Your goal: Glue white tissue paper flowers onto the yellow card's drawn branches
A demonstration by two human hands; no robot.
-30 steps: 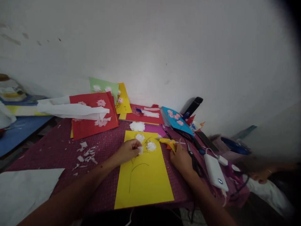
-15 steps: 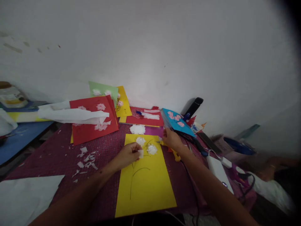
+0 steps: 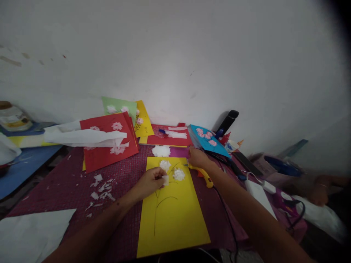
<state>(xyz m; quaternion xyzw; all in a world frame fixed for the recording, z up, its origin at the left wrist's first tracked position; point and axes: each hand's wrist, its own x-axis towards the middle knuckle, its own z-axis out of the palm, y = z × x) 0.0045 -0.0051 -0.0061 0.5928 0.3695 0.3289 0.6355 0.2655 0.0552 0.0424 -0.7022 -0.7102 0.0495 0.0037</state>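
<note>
A yellow sheet [image 3: 175, 226] lies before me with drawn dark stems and two white ruffled paper flowers [image 3: 179, 174] near its top. Over it, my left hand [image 3: 149, 182] pinches a small white paper piece [image 3: 165, 180]. My right hand [image 3: 199, 159] is at the right end of a purple strip [image 3: 179, 152], fingers curled together; whatever they hold is hidden. Just below that hand lies a yellow glue gun [image 3: 204, 174], its nozzle over the sheet's upper right edge. White paper pieces [image 3: 161, 151] are heaped on the purple strip.
Torn white scraps [image 3: 102, 190] and a white sheet [image 3: 35, 230] lie to the left. Red cards [image 3: 109, 146] with pink flowers stand behind, and a blue card [image 3: 210, 140] is at the back right. A white power bank-like box [image 3: 260, 197] sits right, near another person's hand [image 3: 319, 193].
My right hand has shifted slightly left and down to the purple strip's end. My left hand still pinches the paper piece over the sheet. The whole view has shifted slightly.
</note>
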